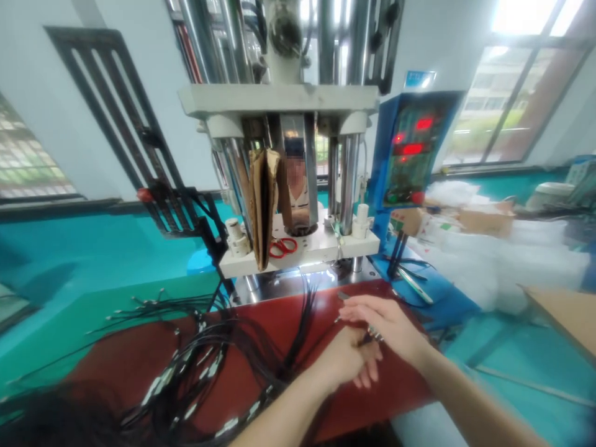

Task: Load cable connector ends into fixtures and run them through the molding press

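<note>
On the left of the red worktop (288,323) lies a loose tangle of black cables (195,366) with silvery plug ends, spreading from the green edge toward the middle, where a tighter bunch rises toward the press. Behind them stands the moulding press (279,186), a strip of cardboard (261,205) upright in its opening and red-handled scissors (282,247) on its white lower plate. Right of centre the two hands meet, touching: the left hand (347,360) is curled, fingers together around what looks like one cable end (367,338), and the right hand (388,323) lies over it, fingers pinched on the same small piece; the blur hides exactly how. To do this well, I judge the left should hold the cable steady just behind the plug while the right works the tip, keeping the strand free of the pile. Further right stand the blue control box (412,149) with red displays and heaps of clear bags (493,261).
</note>
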`<state>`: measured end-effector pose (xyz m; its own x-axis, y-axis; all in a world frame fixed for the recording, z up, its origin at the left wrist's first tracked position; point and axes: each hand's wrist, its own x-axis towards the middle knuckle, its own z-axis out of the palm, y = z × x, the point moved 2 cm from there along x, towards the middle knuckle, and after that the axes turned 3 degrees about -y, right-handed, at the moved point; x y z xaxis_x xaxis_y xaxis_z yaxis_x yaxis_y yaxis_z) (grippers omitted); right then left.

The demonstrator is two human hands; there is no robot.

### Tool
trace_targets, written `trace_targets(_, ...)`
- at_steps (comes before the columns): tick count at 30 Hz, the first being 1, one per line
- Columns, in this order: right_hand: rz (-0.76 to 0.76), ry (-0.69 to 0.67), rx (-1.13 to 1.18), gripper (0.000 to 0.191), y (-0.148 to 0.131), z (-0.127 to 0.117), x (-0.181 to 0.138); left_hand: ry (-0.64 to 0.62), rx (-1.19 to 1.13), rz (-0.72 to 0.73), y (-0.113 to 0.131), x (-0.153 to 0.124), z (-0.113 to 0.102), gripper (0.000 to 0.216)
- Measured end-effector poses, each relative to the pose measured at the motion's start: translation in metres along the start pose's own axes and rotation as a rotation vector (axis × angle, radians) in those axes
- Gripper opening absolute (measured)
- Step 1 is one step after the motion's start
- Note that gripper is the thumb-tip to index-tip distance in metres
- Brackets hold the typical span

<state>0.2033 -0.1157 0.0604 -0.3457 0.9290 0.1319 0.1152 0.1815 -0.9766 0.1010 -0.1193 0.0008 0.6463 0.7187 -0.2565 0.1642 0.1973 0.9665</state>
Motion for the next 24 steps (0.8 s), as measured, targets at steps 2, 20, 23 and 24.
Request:
trace_targets(2, 0.001, -0.041, -0.167, 0.032, -0.002, 0.002, -0.004, 0.032, 0.036, 0.051, -0.001, 0.004, 0.002, 0.021)
trace_targets(20, 0.177, 0.035, -1.356, 0.034, 0.1, -0.069, -0.037, 0.087, -0.244, -0.028, -0.021, -0.006, -0.001, 0.027)
trace_targets(23, 0.23, 0.027, -1.268, 0.019, 0.103, -0.062, -0.048, 0.153, -0.16, -0.002, -0.018, -0.01, 0.002, 0.018)
trace_targets(24, 0.256, 0.021, -1.164, 0.015, 0.103, -0.06, -0.051, 0.175, -0.143, -0.002, -0.019, -0.01, 0.002, 0.018)
